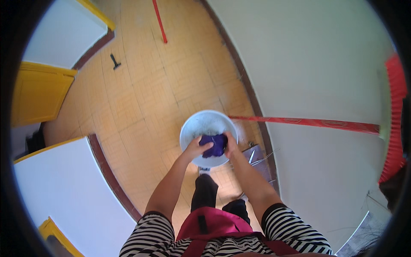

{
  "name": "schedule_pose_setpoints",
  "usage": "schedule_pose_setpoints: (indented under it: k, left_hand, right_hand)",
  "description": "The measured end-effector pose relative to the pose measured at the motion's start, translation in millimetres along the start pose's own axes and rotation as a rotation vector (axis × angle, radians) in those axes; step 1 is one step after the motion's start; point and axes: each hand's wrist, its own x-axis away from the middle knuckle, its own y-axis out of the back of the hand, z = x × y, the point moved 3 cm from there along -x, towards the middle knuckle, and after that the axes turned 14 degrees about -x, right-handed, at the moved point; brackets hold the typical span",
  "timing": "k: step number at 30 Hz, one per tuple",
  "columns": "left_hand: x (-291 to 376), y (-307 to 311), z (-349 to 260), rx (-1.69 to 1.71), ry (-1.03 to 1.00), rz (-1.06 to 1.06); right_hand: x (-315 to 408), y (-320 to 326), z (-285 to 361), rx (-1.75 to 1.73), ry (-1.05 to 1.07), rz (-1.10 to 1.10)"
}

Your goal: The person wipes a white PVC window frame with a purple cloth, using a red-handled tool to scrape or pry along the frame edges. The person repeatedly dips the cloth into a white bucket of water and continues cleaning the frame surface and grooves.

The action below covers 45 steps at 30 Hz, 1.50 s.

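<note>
A dark purple cloth [213, 146], bunched up, is held between my two hands over a round white basin [210, 119]. My left hand [196, 148] grips the cloth's left side, its thumb lying across the top. On the right side, my right hand [230, 144] holds the cloth's edge, with its fingers partly hidden. Greyish contents or marks show inside the basin; whether it holds water I cannot tell.
A red pole [305, 122] runs from beside the basin to the right. Another red pole [160, 22] and a black T-shaped tool [115, 62] lie farther ahead on the floor. Right of my right forearm is a flat greyish object [261, 163]. Yellow doors [41, 93] and white walls [305, 57] border the floor.
</note>
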Motion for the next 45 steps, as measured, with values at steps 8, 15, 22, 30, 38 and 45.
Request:
schedule_pose_setpoints:
  k: [8,15,22,30,38,45]
  left_hand:
    - [103,55,-94,0.129,-0.11,-0.011]
    - [294,-12,-275,-0.4,-0.414,-0.163]
    - [484,-157,-427,-0.349,-1.062,0.172]
    - [588,-244,-530,0.405,-1.313,0.378]
    - [507,-306,-586,-0.357,-1.185,0.208]
    - [402,-385,-596,-1.052,-1.496,-0.042]
  right_hand:
    - [131,51,13,0.148,-0.359,0.398]
    - [363,104,102,0.893,0.579,0.733]
    - [577,185,197,0.815,1.195,1.09]
    - [674,307,254,0.462,0.999,0.993]
    - [783,483,294,0.087,0.919,0.463]
    - [771,521,292,0.925,1.398,-0.28]
